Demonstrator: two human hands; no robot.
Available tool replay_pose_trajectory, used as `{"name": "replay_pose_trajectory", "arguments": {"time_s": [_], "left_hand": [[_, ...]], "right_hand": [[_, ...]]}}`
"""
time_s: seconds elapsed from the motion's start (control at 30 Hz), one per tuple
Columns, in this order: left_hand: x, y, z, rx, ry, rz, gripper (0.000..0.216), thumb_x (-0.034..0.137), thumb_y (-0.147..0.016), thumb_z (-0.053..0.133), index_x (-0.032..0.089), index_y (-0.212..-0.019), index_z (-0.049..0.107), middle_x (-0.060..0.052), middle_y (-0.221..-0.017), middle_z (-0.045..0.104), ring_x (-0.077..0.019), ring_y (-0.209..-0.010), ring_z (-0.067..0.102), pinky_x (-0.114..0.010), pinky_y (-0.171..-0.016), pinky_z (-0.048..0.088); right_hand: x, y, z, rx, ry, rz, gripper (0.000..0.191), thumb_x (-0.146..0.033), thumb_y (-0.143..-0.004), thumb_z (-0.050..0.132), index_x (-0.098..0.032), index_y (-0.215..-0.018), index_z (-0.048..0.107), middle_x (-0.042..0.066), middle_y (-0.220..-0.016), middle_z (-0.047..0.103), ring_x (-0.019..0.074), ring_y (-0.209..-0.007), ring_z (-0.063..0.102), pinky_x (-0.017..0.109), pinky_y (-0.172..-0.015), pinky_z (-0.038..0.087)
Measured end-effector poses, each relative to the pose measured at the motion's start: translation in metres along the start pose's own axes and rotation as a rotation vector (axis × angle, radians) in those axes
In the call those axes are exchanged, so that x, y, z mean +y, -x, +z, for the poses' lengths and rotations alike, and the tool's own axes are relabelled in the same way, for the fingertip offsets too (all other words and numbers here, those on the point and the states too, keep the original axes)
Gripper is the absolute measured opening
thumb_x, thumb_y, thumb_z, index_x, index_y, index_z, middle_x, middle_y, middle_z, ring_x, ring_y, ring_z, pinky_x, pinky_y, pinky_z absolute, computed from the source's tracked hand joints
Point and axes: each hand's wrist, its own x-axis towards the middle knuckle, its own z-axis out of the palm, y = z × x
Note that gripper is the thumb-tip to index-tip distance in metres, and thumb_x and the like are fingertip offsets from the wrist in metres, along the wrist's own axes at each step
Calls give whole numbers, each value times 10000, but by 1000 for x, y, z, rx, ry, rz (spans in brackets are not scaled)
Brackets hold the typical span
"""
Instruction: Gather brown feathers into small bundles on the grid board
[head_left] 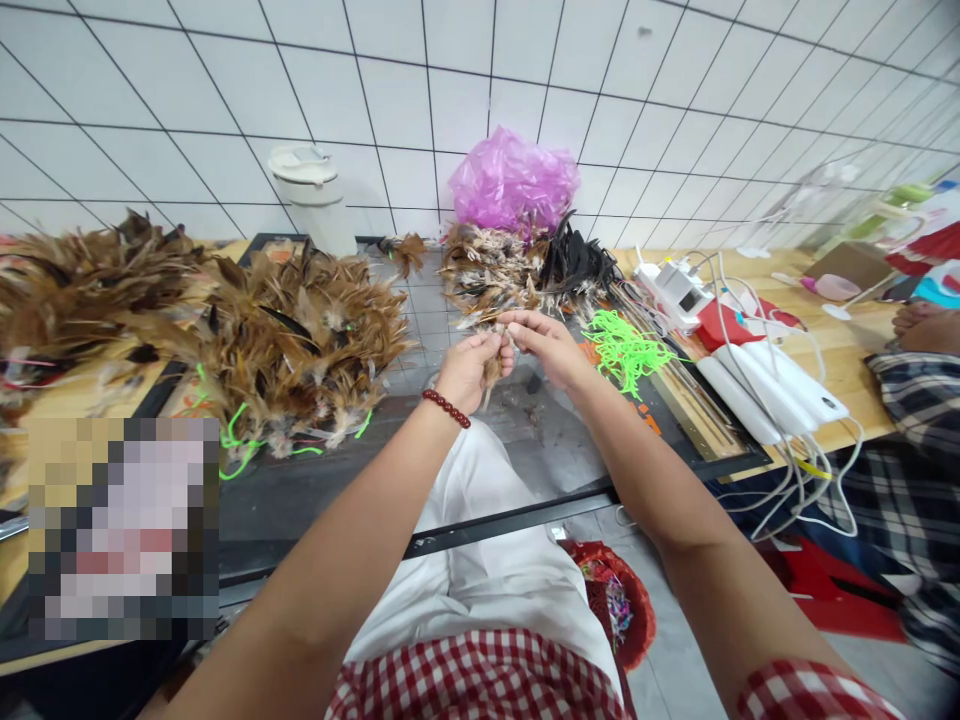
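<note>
My left hand [472, 368] is closed round a small bunch of brown feathers [493, 372], held above the dark cutting mat [420, 330]. A red bead bracelet [445, 407] circles that wrist. My right hand [544, 345] pinches the top of the same bunch with thumb and fingers, right against the left hand. Just beyond both hands lies a pile of speckled and black feathers [517, 268]. A tangle of neon green cords [626, 350] rests to the right of my right hand.
Large heaps of brown feather bundles [225, 320] tied with green cord cover the left of the table. A pink plastic bag [514, 180] and a white jar [315, 200] stand by the tiled wall. White devices with cables [757, 385] lie right, beside another person's plaid sleeve [919, 390].
</note>
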Motion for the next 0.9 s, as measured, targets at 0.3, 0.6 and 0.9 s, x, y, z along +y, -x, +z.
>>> {"name": "replay_pose_trajectory", "arguments": {"time_s": [0.3,0.6,0.9], "left_hand": [[-3,1,-4,-100,-102,-17,208,272,-700,742,98,-670,633,-40,-590,606,-94,-481,553,-226,-494,467],[17,-7,-12,200,97,223,138,222,-726,716,116,-686,636,28,-500,521,-53,-435,480,-180,-460,402],[20,-14,-23,342,202,227,133,216,-754,699,133,-695,612,42,-499,513,-46,-426,466,-179,-461,397]], "right_hand": [[6,0,3,68,12,-42,278,-454,-688,704,-195,-699,604,-21,-611,576,121,-601,533,279,-637,468],[26,-6,-9,86,796,-187,320,-155,-832,453,-195,-1046,688,65,-912,606,178,-877,543,320,-817,413],[17,0,-17,27,1262,-114,386,-89,-796,456,-235,-1035,721,85,-1012,600,224,-967,506,344,-816,358]]}}
